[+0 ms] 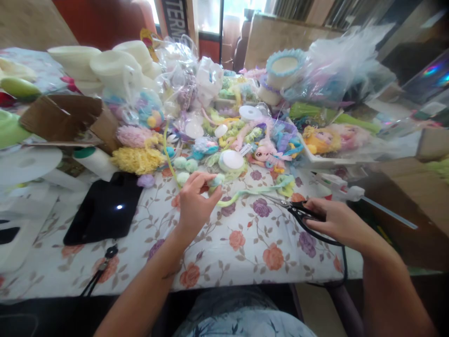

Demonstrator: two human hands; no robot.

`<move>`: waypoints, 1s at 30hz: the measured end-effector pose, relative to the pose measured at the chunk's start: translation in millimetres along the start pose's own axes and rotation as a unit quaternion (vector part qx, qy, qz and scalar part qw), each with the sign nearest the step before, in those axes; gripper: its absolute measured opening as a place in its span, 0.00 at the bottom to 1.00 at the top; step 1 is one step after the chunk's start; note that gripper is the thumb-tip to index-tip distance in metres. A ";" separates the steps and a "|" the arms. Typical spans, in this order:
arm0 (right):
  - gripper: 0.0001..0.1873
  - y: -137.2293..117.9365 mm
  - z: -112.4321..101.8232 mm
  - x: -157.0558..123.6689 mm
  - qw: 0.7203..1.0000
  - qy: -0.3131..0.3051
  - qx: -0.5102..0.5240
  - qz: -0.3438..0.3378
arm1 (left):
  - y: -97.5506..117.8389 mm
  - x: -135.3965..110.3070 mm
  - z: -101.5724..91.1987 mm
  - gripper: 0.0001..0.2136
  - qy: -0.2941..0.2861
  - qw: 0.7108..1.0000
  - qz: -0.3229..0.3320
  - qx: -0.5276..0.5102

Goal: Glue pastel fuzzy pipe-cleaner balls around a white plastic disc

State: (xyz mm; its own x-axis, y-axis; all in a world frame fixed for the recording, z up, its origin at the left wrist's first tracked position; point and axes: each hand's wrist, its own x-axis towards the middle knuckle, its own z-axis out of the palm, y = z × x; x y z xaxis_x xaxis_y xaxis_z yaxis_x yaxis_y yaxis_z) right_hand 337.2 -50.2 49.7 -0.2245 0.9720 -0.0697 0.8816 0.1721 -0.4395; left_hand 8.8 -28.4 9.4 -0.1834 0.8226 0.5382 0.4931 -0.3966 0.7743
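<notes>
My left hand (196, 203) pinches a small pale green and blue pom-pom (219, 179) between thumb and fingers. A yellow-green cord (242, 194) runs from beneath that hand to the right, ending near a fluffy green-blue tuft (286, 184). In my right hand (340, 222) is a pair of scissors (298, 211) with black handles, its blades pointing left, close to the cord. More pale green pom-poms (185, 164) lie just beyond my left fingers. Behind them rests a white oval piece with green fringe (231, 160).
A black tablet (105, 208) and thread spool (93, 161) lie at left, near an open cardboard box (70, 119). Dolls, ribbons and plastic bags (178, 61) crowd the back. On the right are a glue gun (342, 187) and a brown box (414, 206). A flowered cloth (224, 262) covers the table.
</notes>
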 end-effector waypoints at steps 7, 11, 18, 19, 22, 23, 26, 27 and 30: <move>0.21 -71.0 49.7 7.1 0.988 -0.032 0.153 -0.011 | -3.0 -1.7 1.4 0.07 0.013 0.998 -0.031 -0.051; 0.21 -97.0 71.7 12.7 0.985 -0.047 0.165 -0.020 | -2.7 -2.6 2.4 0.08 0.030 0.996 -0.035 -0.078; 0.22 -109.5 77.2 14.5 0.990 -0.039 0.132 -0.001 | 2.6 0.3 4.2 0.10 0.013 0.971 -0.143 -0.193; 0.23 -110.0 77.3 14.1 0.990 -0.040 0.133 0.002 | 3.1 0.9 4.1 0.11 0.015 0.968 -0.154 -0.197; 0.22 -111.0 77.2 12.8 0.989 -0.035 0.145 0.009 | 3.6 1.9 3.6 0.12 0.022 0.966 -0.169 -0.196; 0.22 -111.2 77.1 12.5 0.988 -0.033 0.149 0.010 | 3.6 1.9 3.6 0.12 0.024 0.966 -0.170 -0.195; 0.22 -111.7 76.5 12.0 0.988 -0.030 0.151 0.014 | 2.7 1.1 4.1 0.12 0.022 0.966 -0.166 -0.199; 0.21 -111.8 76.3 12.0 0.988 -0.029 0.148 0.014 | 2.2 0.6 4.5 0.11 0.020 0.966 -0.162 -0.201; 0.21 -112.3 76.0 12.1 0.990 -0.027 0.141 0.012 | 1.0 -0.8 5.4 0.11 0.017 0.969 -0.145 -0.201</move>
State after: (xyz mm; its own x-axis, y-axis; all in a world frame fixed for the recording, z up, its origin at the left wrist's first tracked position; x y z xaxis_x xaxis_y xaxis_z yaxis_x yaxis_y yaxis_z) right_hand 203.9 -70.0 30.2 -0.2333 0.9641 -0.1265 0.7382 0.0909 -0.6685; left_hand 14.1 -27.3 7.9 -0.2956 0.9119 0.2847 0.0464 -0.2839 0.9577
